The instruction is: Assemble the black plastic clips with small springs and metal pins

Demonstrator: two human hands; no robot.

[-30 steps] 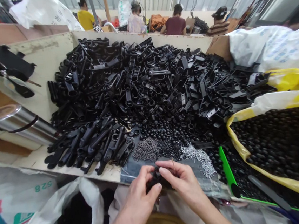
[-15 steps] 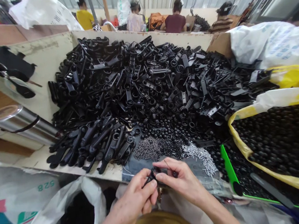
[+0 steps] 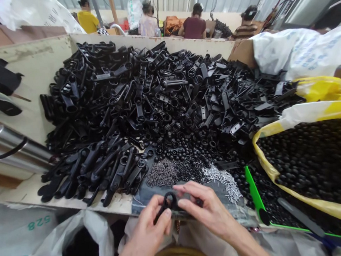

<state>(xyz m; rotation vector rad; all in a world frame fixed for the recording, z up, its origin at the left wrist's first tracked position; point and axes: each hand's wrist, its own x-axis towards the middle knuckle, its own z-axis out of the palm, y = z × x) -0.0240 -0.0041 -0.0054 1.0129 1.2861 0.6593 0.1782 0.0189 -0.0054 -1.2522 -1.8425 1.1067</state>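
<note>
My left hand (image 3: 153, 218) is closed on a black plastic part with a ring-shaped end (image 3: 170, 200), its thumb on top. The ring faces my right hand (image 3: 204, 209), whose thumb and forefinger are spread just beside it. A small dark round piece (image 3: 199, 202) shows in the curled fingers of that right hand; most of it is hidden. Just beyond my hands, a pile of small brownish-grey pins (image 3: 162, 173), small black pieces (image 3: 185, 172) and silver pins (image 3: 224, 181) lie on a dark mat (image 3: 139, 201).
A heap of black plastic parts (image 3: 135, 79) fills the walled bench, with longer assembled-looking pieces (image 3: 102, 166) at front left. A steel flask (image 3: 12, 147) stands left. At right are a yellow-edged sack of black balls (image 3: 312, 158) and a green edge (image 3: 254, 192). Several people sit beyond.
My right thumb and forefinger have moved off the black ringed part and spread apart. My left hand keeps its hold, and the ring is turned more into view. The camera has swung slightly right.
</note>
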